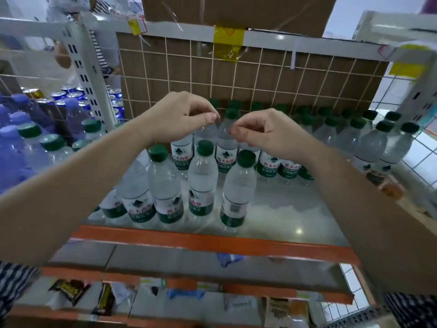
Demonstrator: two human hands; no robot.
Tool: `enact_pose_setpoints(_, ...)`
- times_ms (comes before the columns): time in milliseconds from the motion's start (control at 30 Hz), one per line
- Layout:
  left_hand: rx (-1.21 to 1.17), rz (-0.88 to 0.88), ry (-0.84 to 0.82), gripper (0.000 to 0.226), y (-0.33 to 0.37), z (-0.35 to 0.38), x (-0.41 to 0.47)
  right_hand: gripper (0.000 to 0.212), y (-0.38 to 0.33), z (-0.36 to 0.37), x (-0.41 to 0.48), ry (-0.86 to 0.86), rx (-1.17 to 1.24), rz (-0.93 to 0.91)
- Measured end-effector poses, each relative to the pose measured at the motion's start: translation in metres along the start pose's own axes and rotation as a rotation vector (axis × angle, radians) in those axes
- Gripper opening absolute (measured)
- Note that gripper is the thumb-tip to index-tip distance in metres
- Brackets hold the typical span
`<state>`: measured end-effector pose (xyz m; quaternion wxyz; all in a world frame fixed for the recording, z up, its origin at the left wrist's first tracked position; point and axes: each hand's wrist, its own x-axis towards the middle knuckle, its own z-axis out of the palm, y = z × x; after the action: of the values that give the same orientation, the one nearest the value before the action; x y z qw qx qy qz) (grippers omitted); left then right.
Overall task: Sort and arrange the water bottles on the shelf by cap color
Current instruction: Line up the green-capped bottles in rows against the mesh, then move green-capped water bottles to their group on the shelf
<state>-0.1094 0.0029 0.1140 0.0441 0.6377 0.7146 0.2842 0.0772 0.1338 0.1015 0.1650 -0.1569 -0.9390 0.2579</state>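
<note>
One green-capped water bottle (226,138) stood upright in the second row. Its cap showed in the gap between my two hands, and its long axis ran straight up and down. A front group of bottles (203,176) with the same green caps stood nearer me, and a back row of green caps (326,112) ran along the wire grid (260,74) behind. All of them rested on the white shelf (290,209), which showed bare board to the right of the front group.

My left hand (182,117) hovered above and just left of that cap, fingers curled in and thumb pressed to forefinger, with nothing I could see in it. My right hand (267,134) hovered just right of the cap and a little lower, curled the same way. Its thumb tip lay over the bottle's shoulder in the view, and it held nothing I could make out. The bottle lay below and slightly beyond both hands. I judged the right hand marginally nearer, so a short drop onto the cap seemed the likely reach.

Out in the neighbouring bay on my left, blue-capped bottles (14,138) stood with a few green-capped strays (29,130) among them, so I took the sorting as unfinished.
</note>
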Motion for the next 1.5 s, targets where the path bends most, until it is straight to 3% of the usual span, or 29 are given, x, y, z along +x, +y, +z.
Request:
enact_pose_setpoints(100,-0.023,-0.079,0.17,0.027,0.016,0.026,-0.025,0.044,0.011,0.014,-0.029,-0.001,0.032,0.051)
enact_pose_setpoints(167,-0.102,-0.15,0.25,0.043,0.022,0.045,-0.037,0.056,0.021,0.025,-0.045,-0.009,0.084,0.101)
enact_pose_setpoints(267,-0.135,-0.239,0.316,0.065,0.026,0.075,-0.051,0.071,0.035,0.05,-0.065,-0.004,0.133,0.173)
enact_pose_setpoints(433,-0.19,-0.404,0.397,0.085,0.017,0.124,-0.062,0.078,0.052,0.103,-0.086,0.04,0.29,0.295)
enact_pose_setpoints(567,-0.343,-0.493,0.468,0.081,0.008,0.158,-0.07,0.083,0.055,0.149,-0.089,0.178,0.326,0.342)
enact_pose_setpoints(700,-0.257,-0.45,0.48,0.068,0.001,0.182,-0.077,0.087,0.059,0.165,-0.08,0.309,0.334,0.392)
enact_pose_setpoints(833,-0.225,-0.406,0.436,0.073,-0.004,0.184,-0.074,0.073,0.076,0.144,-0.08,0.229,0.413,0.391)
enact_pose_setpoints(1033,-0.227,-0.328,0.458,0.074,0.002,0.194,-0.079,0.086,0.091,0.125,-0.086,0.089,0.552,0.387)
enact_pose_setpoints(1133,-0.211,-0.295,0.502,0.072,0.002,0.203,-0.082,0.083,0.09,0.145,-0.092,0.168,0.573,0.401)
enact_pose_setpoints(1333,-0.338,-0.5,0.453,0.065,-0.025,0.2,-0.076,0.082,0.083,0.182,-0.093,0.488,0.431,0.444)
enact_pose_setpoints(1500,-0.455,-0.493,0.425,0.063,-0.026,0.206,-0.073,0.077,0.103,0.165,-0.096,0.489,0.341,0.418)
